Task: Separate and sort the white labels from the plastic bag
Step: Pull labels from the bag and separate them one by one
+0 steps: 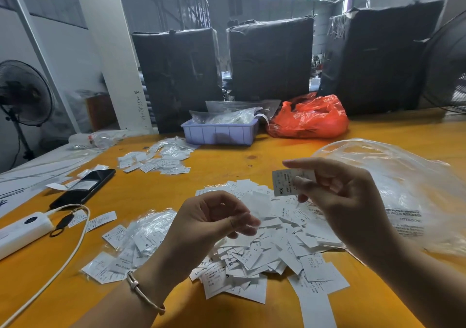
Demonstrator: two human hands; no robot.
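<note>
A heap of loose white labels (pixel 267 247) lies on the orange table in front of me. My right hand (pixel 335 196) is raised above the heap and pinches one white label marked XS (pixel 283 182) between thumb and fingers. My left hand (pixel 209 224) hovers over the heap's left side with fingers loosely curled, and I see nothing in it. A crumpled clear plastic bag (pixel 393 183) lies at the right, behind my right hand. Small packets of bagged labels (pixel 141 239) sit left of the heap, and another sorted pile (pixel 161 158) lies further back.
A black phone (pixel 83 188), a white power bank (pixel 22 229) and its cable (pixel 75 247) lie at the left. A blue tray (pixel 219 133) of bags and a red plastic bag (pixel 310 118) stand at the back, before black wrapped bales (pixel 272 60). Fans flank both sides.
</note>
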